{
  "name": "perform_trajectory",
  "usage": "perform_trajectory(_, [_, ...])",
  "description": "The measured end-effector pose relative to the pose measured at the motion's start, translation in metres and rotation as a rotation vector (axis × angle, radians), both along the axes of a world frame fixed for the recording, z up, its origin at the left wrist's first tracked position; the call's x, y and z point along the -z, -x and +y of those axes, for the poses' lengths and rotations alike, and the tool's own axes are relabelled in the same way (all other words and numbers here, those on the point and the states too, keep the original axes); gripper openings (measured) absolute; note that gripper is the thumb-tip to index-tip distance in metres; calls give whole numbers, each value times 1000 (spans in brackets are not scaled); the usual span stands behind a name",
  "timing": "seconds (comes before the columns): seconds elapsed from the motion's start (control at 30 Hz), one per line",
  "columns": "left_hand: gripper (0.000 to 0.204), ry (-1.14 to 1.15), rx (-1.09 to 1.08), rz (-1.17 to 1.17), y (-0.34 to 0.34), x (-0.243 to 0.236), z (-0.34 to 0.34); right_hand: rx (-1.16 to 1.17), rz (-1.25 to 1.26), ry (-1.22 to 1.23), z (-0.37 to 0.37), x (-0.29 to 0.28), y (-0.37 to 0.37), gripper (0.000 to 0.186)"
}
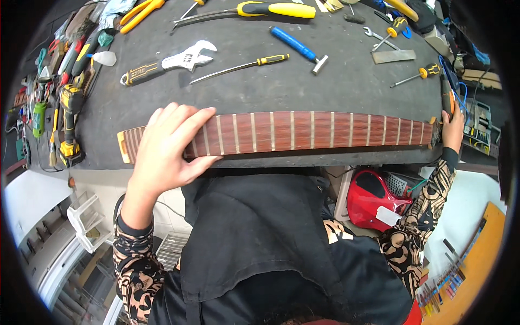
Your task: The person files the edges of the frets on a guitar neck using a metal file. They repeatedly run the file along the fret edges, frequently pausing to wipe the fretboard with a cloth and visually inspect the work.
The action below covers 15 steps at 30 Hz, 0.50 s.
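Note:
A guitar neck (276, 131) with a reddish-brown fretboard and metal frets lies along the near edge of the dark bench. My left hand (170, 143) grips it near its left end, fingers across the board and thumb at the near edge. Part of the fretboard is hidden beneath that hand. Just past the neck's right end, my right hand (454, 130) is closed around a slim tool with a black-and-orange handle (448, 95). Its exact kind is unclear.
Beyond the neck lie an adjustable wrench (170, 62), a long thin screwdriver (241, 67), a blue-handled tool (295, 43) and a flat metal bar (394, 56). A yellow-and-black drill (70, 124) stands at left. Below the bench at right sits a red guitar body (371, 200).

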<state>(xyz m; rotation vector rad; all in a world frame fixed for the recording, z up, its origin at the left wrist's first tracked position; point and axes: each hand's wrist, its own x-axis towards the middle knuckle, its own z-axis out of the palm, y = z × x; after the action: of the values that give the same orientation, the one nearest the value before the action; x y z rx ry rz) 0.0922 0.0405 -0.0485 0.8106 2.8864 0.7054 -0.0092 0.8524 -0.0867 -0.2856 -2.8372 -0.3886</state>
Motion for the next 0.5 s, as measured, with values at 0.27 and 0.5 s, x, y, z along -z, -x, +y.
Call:
perform_trajectory(0.27, [40,-89,35,241,75,-11,58,-386,297,124,-183,-48,-2,42])
perform_trajectory(0.5, [22,307,174,392,136,20,96,-738,245,463,-402,-61,-45,35])
